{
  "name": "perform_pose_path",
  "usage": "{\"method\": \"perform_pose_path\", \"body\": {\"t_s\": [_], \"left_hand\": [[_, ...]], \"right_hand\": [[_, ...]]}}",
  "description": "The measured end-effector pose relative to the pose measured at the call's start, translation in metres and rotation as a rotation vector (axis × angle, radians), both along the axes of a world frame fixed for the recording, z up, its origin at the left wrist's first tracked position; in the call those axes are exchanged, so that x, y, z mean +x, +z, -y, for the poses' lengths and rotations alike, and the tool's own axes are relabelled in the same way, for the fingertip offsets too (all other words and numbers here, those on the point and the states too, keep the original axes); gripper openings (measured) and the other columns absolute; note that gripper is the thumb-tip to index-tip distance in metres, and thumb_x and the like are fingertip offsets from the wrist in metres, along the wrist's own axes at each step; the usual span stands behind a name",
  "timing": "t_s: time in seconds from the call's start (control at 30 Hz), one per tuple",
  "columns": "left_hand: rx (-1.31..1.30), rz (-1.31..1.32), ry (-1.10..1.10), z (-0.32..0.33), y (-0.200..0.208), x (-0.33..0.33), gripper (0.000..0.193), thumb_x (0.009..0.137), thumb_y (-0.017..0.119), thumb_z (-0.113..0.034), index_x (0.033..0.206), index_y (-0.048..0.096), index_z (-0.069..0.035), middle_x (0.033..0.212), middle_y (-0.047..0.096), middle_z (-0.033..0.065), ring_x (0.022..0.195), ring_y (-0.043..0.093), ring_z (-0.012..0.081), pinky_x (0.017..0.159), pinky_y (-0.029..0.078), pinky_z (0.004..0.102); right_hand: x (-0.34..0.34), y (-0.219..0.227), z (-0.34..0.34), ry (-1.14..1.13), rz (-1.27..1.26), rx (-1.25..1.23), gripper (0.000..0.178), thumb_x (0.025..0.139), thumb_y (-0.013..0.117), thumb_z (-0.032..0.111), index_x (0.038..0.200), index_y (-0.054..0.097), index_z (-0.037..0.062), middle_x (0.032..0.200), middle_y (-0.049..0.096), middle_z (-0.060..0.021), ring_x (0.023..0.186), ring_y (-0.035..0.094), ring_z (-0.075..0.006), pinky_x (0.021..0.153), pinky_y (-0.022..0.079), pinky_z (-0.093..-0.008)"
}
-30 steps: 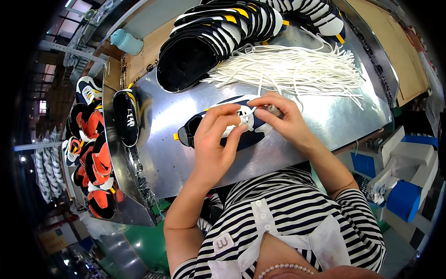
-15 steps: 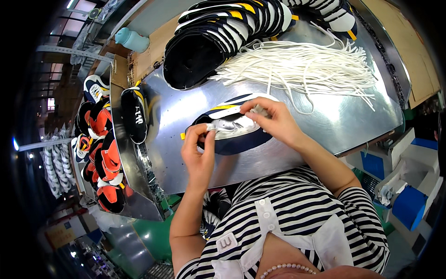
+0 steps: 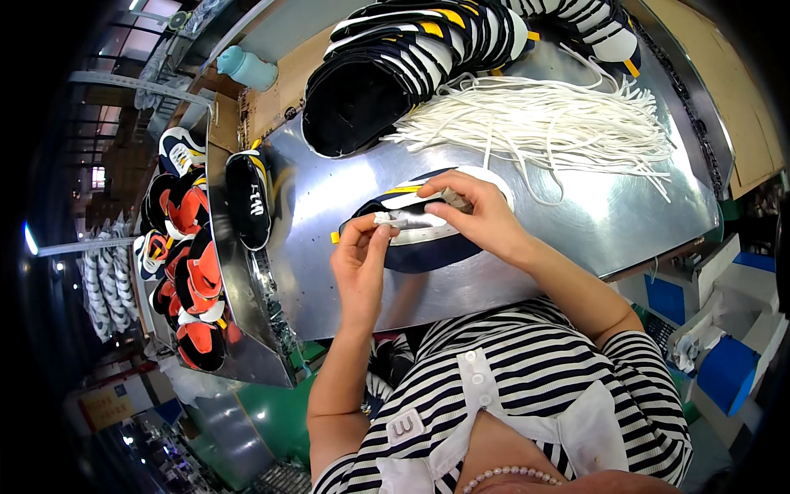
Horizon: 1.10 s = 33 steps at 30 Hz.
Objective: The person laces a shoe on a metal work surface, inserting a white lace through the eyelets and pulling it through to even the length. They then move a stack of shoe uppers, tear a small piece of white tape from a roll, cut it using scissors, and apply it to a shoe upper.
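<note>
A shoe upper (image 3: 436, 249) in navy, white and yellow lies on the metal table in front of me, its opening facing up. Over its left end, my left hand (image 3: 362, 251) pinches a small white, soft-looking piece (image 3: 383, 219) between thumb and fingers; whether it is a lace end I cannot tell. My right hand (image 3: 477, 210) is above the upper's right part, thumb and forefinger curled close together. A pale bit shows by its palm, but what those fingers hold is hidden. The hands are a short gap apart.
Beyond the upper lies a loose heap of white shoelaces (image 3: 543, 123). Nested uppers (image 3: 354, 107) stand at the back. A black shoe upper (image 3: 247, 202) rests at the table's left edge, near orange and black uppers (image 3: 202, 276). A light-blue jug (image 3: 247, 68) stands far left.
My right fingers have moved slightly down toward the left hand. The left hand has lifted a little from the upper with the white piece. The whole view has shifted slightly.
</note>
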<state>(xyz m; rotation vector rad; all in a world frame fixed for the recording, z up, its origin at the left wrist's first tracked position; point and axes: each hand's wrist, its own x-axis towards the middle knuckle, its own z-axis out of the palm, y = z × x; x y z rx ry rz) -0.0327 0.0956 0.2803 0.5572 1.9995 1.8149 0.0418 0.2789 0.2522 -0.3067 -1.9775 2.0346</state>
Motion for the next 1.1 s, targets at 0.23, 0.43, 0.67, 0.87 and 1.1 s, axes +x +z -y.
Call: {"method": "perform_pose_path", "body": {"t_s": [0.23, 0.43, 0.67, 0.87, 1.1], "left_hand": [[-0.116, -0.373, 0.047, -0.007, -0.001, 0.001, 0.018, 0.09, 0.062, -0.001, 0.108, 0.059, 0.002, 0.104, 0.059, 0.0085, 0.08, 0.054, 0.0134, 0.072, 0.046, 0.027], [-0.675, -1.021, -0.256, 0.009, 0.0, -0.002, 0.025, 0.087, 0.065, -0.008, 0.108, 0.062, 0.006, 0.096, 0.063, 0.0152, 0.086, 0.06, 0.0287, 0.079, 0.048, 0.0335], [-0.265, 0.827, -0.187, -0.04, -0.012, -0.035, 0.035, 0.088, 0.072, -0.036, 0.098, 0.067, -0.003, 0.087, 0.067, 0.0058, 0.076, 0.061, 0.014, 0.067, 0.049, 0.027], [-0.276, 0.418, -0.053, -0.045, -0.015, -0.003, 0.019, 0.086, 0.073, -0.021, 0.095, 0.067, -0.005, 0.076, 0.065, 0.002, 0.062, 0.057, 0.0086, 0.055, 0.045, 0.0228], [-0.176, 0.161, 0.006, -0.041, -0.024, 0.015, 0.015, 0.083, 0.076, -0.014, 0.093, 0.069, -0.005, 0.075, 0.065, -0.0008, 0.063, 0.058, 0.0058, 0.054, 0.041, 0.0208]], "right_hand": [[-0.008, -0.008, 0.003, 0.047, 0.001, -0.025, 0.016, 0.088, 0.067, 0.016, 0.097, 0.065, 0.0031, 0.084, 0.064, -0.0034, 0.069, 0.056, -0.0121, 0.063, 0.045, -0.0261], [0.012, -0.018, -0.017, -0.079, 0.191, -0.259, 0.017, 0.091, 0.066, 0.016, 0.103, 0.064, 0.0048, 0.073, 0.057, 0.0041, 0.057, 0.045, -0.0014, 0.049, 0.034, -0.0173], [0.011, -0.017, -0.002, -0.159, 0.209, -0.023, 0.033, 0.084, 0.069, 0.011, 0.115, 0.058, 0.005, 0.087, 0.069, -0.0089, 0.076, 0.065, -0.0141, 0.069, 0.05, -0.0273], [0.033, -0.02, 0.001, -0.131, 0.22, 0.081, 0.039, 0.083, 0.069, 0.011, 0.117, 0.052, 0.0043, 0.082, 0.069, -0.0129, 0.076, 0.067, -0.0262, 0.069, 0.051, -0.0348], [0.036, -0.019, 0.001, -0.067, 0.207, 0.4, 0.039, 0.085, 0.069, 0.008, 0.118, 0.05, 0.0008, 0.085, 0.07, -0.0118, 0.074, 0.068, -0.0259, 0.069, 0.051, -0.0334]]}}
